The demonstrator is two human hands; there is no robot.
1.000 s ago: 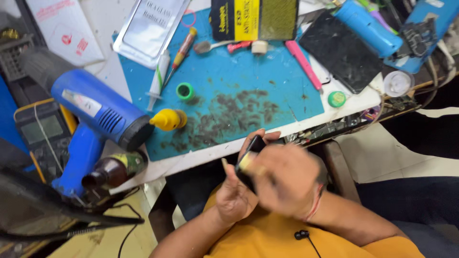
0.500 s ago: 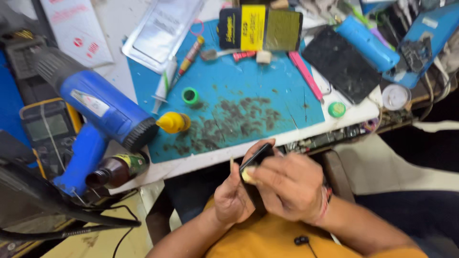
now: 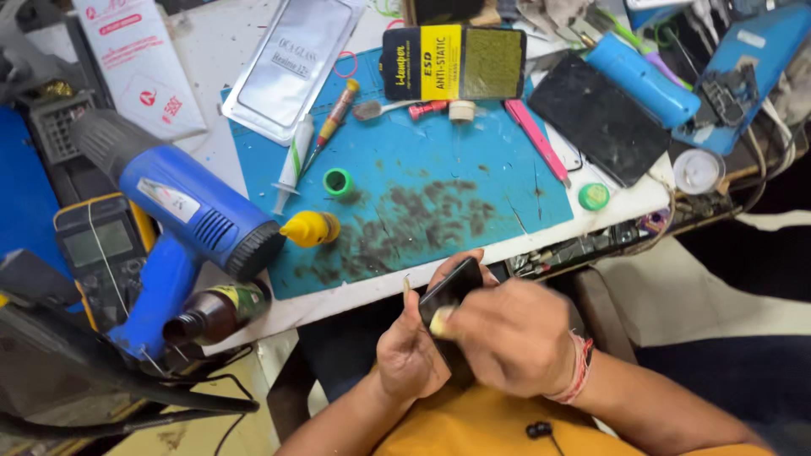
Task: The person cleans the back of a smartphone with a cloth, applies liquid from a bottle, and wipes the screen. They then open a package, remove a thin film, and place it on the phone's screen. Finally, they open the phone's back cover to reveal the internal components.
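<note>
From the head camera, looking down past an orange shirt, both hands meet just below the near edge of the workbench. The left hand (image 3: 411,353) cradles a dark phone (image 3: 450,291) from beneath, fingers curled round its lower part, so the slab stands tilted with its top end toward the table. The right hand (image 3: 513,338) lies over the phone's face, closed round a small pale wad (image 3: 440,321) pressed against the dark surface — what the wad is made of I cannot tell. A red thread band circles the right wrist. On the bench beyond, well apart from the hands, a stained blue work mat (image 3: 439,198) carries a yellow nozzle cap (image 3: 310,228), a small green ring (image 3: 338,181), a syringe (image 3: 290,165) and a pink tool (image 3: 536,139). A blue heat gun (image 3: 182,215) rests at the left with its muzzle just beside the yellow cap — a brown bottle (image 3: 215,311) lies near its handle. A black slab (image 3: 598,116) and a blue cylinder (image 3: 642,78) sit at the far right.
</note>
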